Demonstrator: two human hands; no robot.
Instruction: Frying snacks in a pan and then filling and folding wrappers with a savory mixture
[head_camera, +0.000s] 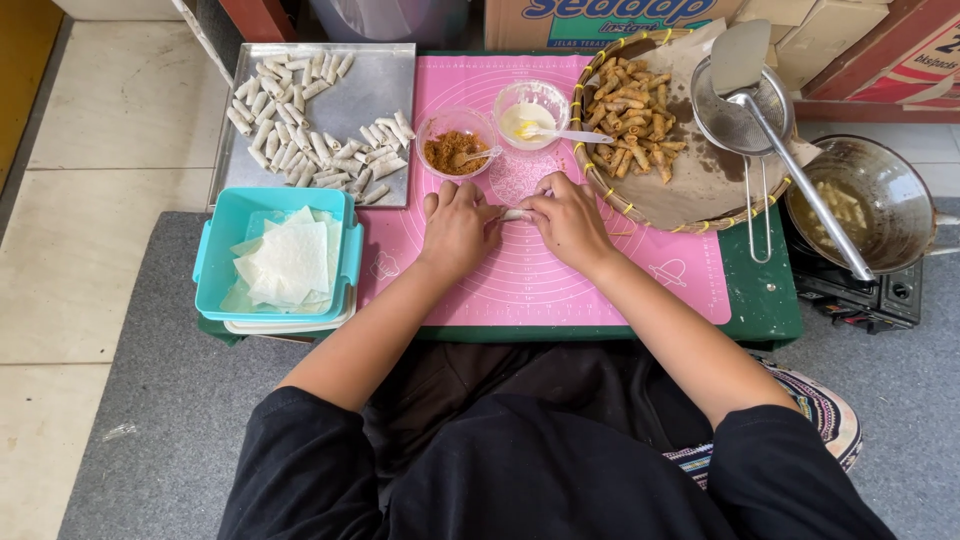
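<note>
My left hand and my right hand meet over a pink silicone mat, their fingers closed on a small white pastry roll lying between them. Just beyond the hands stand a clear bowl of brown crumbly filling with a spoon and a clear bowl of pale yellow paste with a spoon. A teal container with a stack of white square wrappers sits left of my left hand.
A metal tray at back left carries several uncooked white rolls. A woven basket lined with paper holds fried golden rolls, with a wire skimmer and a spatula over it. A wok of oil sits on a burner at right. Cardboard boxes stand behind.
</note>
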